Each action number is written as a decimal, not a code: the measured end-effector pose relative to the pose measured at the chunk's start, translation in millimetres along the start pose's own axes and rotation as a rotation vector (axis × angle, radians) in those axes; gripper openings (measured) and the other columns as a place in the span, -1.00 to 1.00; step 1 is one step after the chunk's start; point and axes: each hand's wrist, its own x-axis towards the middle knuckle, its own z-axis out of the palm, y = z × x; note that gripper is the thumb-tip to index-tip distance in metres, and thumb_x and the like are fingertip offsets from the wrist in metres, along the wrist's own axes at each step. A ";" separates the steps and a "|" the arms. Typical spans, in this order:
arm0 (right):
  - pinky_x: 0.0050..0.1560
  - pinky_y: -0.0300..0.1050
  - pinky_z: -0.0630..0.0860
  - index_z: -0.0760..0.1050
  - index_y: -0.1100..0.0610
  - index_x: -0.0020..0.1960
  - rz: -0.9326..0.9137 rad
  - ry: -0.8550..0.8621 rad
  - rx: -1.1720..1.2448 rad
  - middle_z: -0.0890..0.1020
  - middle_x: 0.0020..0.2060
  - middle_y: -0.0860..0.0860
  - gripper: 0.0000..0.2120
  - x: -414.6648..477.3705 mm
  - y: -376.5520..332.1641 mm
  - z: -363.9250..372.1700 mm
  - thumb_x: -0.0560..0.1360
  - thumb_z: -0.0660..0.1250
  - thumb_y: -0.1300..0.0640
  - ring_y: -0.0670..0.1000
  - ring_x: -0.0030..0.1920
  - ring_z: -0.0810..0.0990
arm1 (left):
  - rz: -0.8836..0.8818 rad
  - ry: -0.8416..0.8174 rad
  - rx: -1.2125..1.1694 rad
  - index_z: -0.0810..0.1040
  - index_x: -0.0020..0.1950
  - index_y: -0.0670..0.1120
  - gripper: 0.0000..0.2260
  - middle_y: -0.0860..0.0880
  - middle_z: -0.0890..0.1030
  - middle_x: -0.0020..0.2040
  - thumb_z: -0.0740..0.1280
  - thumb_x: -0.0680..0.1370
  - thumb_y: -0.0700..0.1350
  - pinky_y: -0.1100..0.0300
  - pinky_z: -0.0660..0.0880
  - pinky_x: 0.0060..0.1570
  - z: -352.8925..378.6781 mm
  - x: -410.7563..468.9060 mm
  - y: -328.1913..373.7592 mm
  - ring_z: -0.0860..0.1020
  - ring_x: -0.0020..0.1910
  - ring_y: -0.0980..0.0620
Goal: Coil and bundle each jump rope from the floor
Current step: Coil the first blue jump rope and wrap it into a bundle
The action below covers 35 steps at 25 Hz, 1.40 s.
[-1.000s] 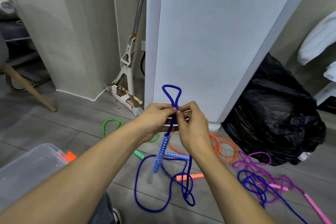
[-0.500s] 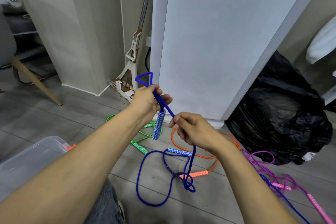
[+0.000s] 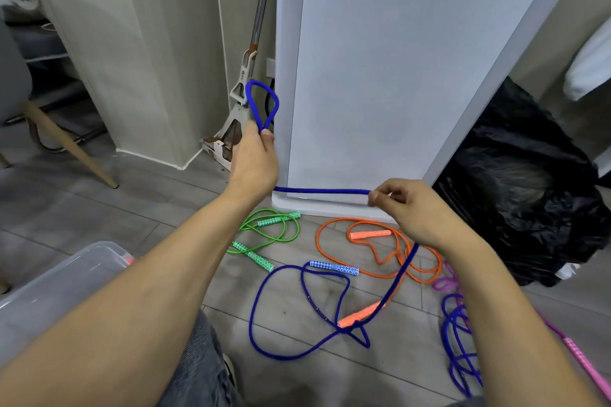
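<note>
A person is crouching over a scatter of jump ropes on the floor [image 3: 99, 208], coiling the blue jump rope [image 3: 322, 191] in front of a white cabinet [image 3: 396, 76]. The left hand [image 3: 256, 158] is gripping the base of 1 small loop [image 3: 261, 102] that is standing above the fist, while the right hand [image 3: 413, 211] is pinching the cord between thumb and forefinger, drawing it taut between the 2 hands. The rest is trailing from the right hand to the floor in loose curves, ending at a patterned handle [image 3: 334, 268]. The coil appears barely begun. Next, the right hand is likely needing to carry its stretch across to the left as a matching loop, lifting slack clear of the orange rope [image 3: 370, 235] it is crossing. The green rope [image 3: 281, 231] is lying untouched.
</note>
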 end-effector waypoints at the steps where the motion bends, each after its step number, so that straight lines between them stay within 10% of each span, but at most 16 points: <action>1: -0.12 -0.10 0.52 0.64 0.00 -0.14 -0.004 0.068 -0.024 0.69 -0.24 -0.04 -0.81 -0.2 -1.7 1.7 0.59 0.33 -0.01 -0.04 -0.20 0.62 | 0.033 -0.015 0.044 0.40 0.09 -0.19 -0.77 -0.23 0.58 -0.07 0.05 0.69 -0.07 -0.10 0.48 -0.06 0.3 -2.5 4.0 0.52 -0.07 -0.29; 7: -0.40 -0.32 0.29 0.61 -0.01 -0.11 -0.128 0.095 0.049 0.58 -0.36 -0.04 -0.82 -3.0 -28.2 28.1 0.60 0.30 -0.02 -0.12 -0.40 0.41 | 0.078 -0.383 -0.104 0.40 0.03 -0.08 -0.82 0.03 0.70 -0.14 0.06 0.71 -0.06 0.12 0.33 -0.25 10.3 -32.9 17.8 0.40 -0.42 0.16; 13: -0.33 -0.31 0.33 0.60 0.03 -0.09 -0.111 0.167 0.214 0.57 -0.43 -0.18 -0.83 -1.8 -31.2 39.4 0.61 0.30 0.02 -0.17 -0.43 0.43 | 0.157 -0.475 -0.022 0.42 0.05 -0.11 -0.83 0.00 0.65 -0.13 0.11 0.71 -0.06 0.27 0.35 -0.37 18.6 -56.2 37.7 0.47 -0.39 0.17; 17: -0.29 -0.02 0.42 0.58 0.02 -0.11 -0.089 0.194 0.234 0.58 -0.36 0.06 -0.80 1.1 -29.8 43.2 0.60 0.28 -0.03 0.00 -0.38 0.45 | 0.200 -0.542 0.003 0.45 0.07 -0.11 -0.80 0.03 0.70 -0.19 0.10 0.71 -0.06 0.13 0.48 -0.08 19.5 -58.9 35.1 0.60 -0.08 0.08; 21: -0.25 0.02 0.53 0.58 0.06 -0.10 -0.067 0.190 0.185 0.60 -0.40 -0.02 -0.78 -1.6 -30.7 45.2 0.60 0.28 -0.05 0.05 -0.34 0.56 | 0.186 -0.620 0.066 0.46 -0.02 -0.04 -0.81 0.04 0.61 -0.22 0.10 0.70 -0.07 0.16 0.36 -0.22 20.8 -56.8 33.0 0.46 -0.28 0.08; 25: -0.43 -0.13 0.42 0.50 0.14 -0.24 -0.013 0.074 0.349 0.48 -0.51 0.01 -0.70 2.4 -31.1 42.5 0.61 0.31 0.01 0.02 -0.52 0.46 | 0.124 -0.477 -0.043 0.44 0.05 -0.14 -0.80 0.00 0.51 -0.25 0.07 0.71 -0.11 0.15 0.48 -0.26 23.2 -52.3 32.7 0.58 -0.27 -0.04; 28: -0.20 -0.04 0.53 0.51 0.20 -0.17 0.090 -0.232 0.401 0.56 -0.40 0.11 -0.73 0.7 -13.2 34.1 0.66 0.24 0.12 0.05 -0.38 0.58 | -0.057 -0.210 -0.276 0.39 0.04 -0.12 -0.81 -0.03 0.45 -0.22 0.02 0.71 -0.11 -0.02 0.53 -0.26 19.6 -36.6 25.8 0.59 -0.48 0.00; 32: -0.15 -0.15 0.48 0.62 0.10 -0.08 0.282 -0.523 -0.452 0.64 -0.17 0.02 -0.83 -0.5 35.0 19.8 0.59 0.31 0.06 0.00 -0.20 0.58 | -0.172 0.092 -0.366 0.32 0.04 -0.14 -0.84 -0.03 0.52 -0.04 0.00 0.71 -0.13 0.10 0.56 -0.35 1.2 -24.2 22.5 0.48 -0.63 0.17; 35: -0.22 -0.10 0.55 0.63 0.18 -0.03 0.401 -0.513 -0.298 0.66 -0.20 0.09 -0.83 -1.0 45.5 20.4 0.61 0.28 0.16 0.05 -0.23 0.66 | -0.171 0.154 -0.334 0.30 0.04 -0.15 -0.85 -0.01 0.54 0.07 0.01 0.72 -0.13 0.32 0.43 -0.46 -4.5 -24.2 23.1 0.45 -0.61 0.28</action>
